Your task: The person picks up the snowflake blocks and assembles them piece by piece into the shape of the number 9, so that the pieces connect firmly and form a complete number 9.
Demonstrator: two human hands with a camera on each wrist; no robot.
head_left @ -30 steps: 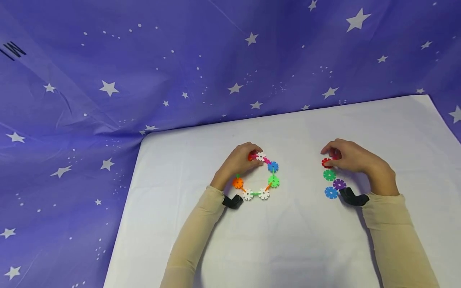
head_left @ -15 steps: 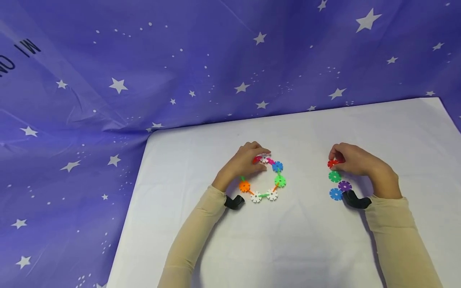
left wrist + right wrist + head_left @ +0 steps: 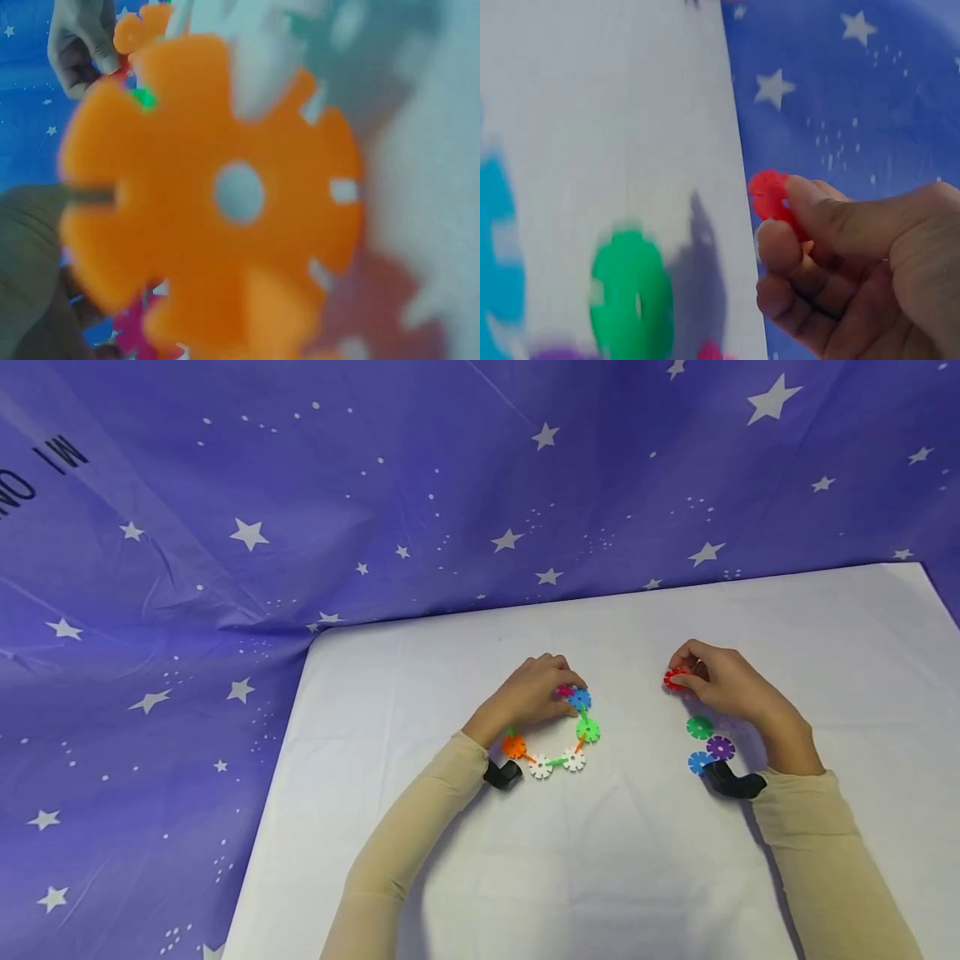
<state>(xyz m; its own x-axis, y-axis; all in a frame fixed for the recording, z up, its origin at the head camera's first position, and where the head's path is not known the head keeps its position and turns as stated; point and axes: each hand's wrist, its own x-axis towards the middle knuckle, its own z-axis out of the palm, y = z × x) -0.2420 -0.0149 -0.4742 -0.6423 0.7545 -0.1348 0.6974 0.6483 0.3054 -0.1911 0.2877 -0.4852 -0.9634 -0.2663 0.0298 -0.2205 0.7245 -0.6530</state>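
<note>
In the head view, my left hand [image 3: 531, 692] holds the far side of a ring of notched plastic discs, finger and thumb at the blue disc [image 3: 580, 699] and a pink one [image 3: 564, 692]. My palm hides part of the ring. Its orange disc [image 3: 514, 746], green disc [image 3: 588, 730] and white discs [image 3: 540, 767] show below. The orange disc [image 3: 180, 187] fills the left wrist view, blurred. My right hand [image 3: 738, 685] pinches a red notched disc [image 3: 677, 680] between thumb and forefinger; the red disc [image 3: 768, 196] also shows in the right wrist view.
Loose green [image 3: 700, 727], purple [image 3: 721, 747] and blue [image 3: 700, 763] discs lie below my right hand. A pink piece [image 3: 710, 351] shows low in the right wrist view. White cloth [image 3: 600, 860] covers the table; a starry purple curtain [image 3: 420, 485] hangs behind.
My right hand has picked up the red disc and moved it up and left, away from the green one. My left hand has shifted right along the ring, from the white disc to the blue.
</note>
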